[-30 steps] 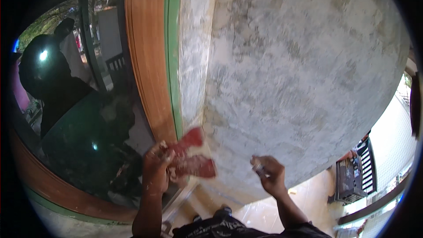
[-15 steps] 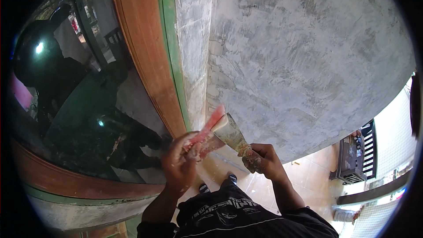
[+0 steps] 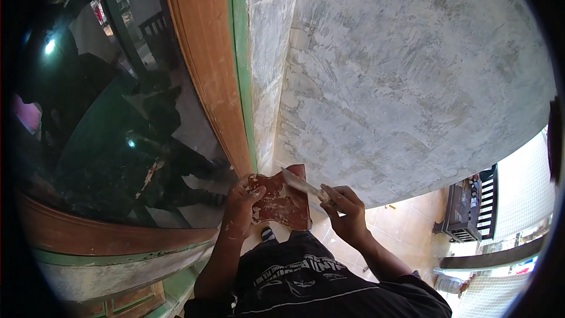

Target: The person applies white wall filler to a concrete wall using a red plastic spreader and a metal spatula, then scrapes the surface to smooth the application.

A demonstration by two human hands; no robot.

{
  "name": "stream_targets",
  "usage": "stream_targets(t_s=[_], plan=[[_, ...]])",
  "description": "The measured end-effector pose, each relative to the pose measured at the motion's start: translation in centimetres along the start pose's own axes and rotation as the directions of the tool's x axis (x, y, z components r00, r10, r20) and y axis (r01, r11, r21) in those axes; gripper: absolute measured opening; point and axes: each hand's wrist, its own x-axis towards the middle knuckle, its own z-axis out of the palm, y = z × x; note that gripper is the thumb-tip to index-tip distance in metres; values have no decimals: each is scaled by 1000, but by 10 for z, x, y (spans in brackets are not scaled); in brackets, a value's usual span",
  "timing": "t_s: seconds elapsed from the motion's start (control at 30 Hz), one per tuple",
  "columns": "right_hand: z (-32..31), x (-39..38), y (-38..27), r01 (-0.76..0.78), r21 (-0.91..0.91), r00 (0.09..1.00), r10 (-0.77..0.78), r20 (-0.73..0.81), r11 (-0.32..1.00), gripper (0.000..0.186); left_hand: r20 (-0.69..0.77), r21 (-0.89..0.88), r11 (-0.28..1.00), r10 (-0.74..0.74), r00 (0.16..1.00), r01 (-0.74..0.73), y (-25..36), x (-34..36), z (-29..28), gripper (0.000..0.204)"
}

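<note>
My left hand (image 3: 237, 205) is closed round the side of a reddish-brown board (image 3: 282, 209) with a curved edge, its thumb pressed on top. Pale putty is smeared over the board's face and sticks to my left fingers. In my right hand (image 3: 348, 211) is a putty knife (image 3: 301, 183), gripped by the handle. Its blade points up and left, over the board's far right part, and shows nearly edge-on. Whether the blade touches the board I cannot tell.
A grey, patchily skimmed wall (image 3: 412, 82) rises ahead and right. To the left, a brown wooden frame (image 3: 203, 53) with a green strip (image 3: 241, 65) borders dark reflective glass (image 3: 106, 141). A dark slatted bench (image 3: 465, 212) holding small items stands on the tiled floor (image 3: 406, 227).
The board has turned from nearly edge-on to showing its broad smeared face. The putty knife has rotated from blade-flat to nearly edge-on and now lies over the board. Both hands keep their grip.
</note>
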Motion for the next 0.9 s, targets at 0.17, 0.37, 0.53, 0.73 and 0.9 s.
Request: stream_targets(t_s=[0.17,0.37,0.53,0.73,0.9], plan=[[-6,-8,21,227,-342,974,-213,78,912,43,60,-50,994,-98,993,101,-11,6,-15,15],[-21,-8,22,217,-431,976,-190,105,876,40,32,-127,989,-77,997,80,-19,13,-34,16],[-30,-13,20,-269,18,955,264,136,963,18,-106,-115,982,137,985,-149,-6,12,-24,21],[-27,-15,11,-654,315,708,408,577,688,28,-136,11,948,318,938,-319,-13,-1,5,31],[-15,-13,5,-692,404,690,383,614,598,31,-105,-46,898,430,897,-437,-37,-5,13,36]])
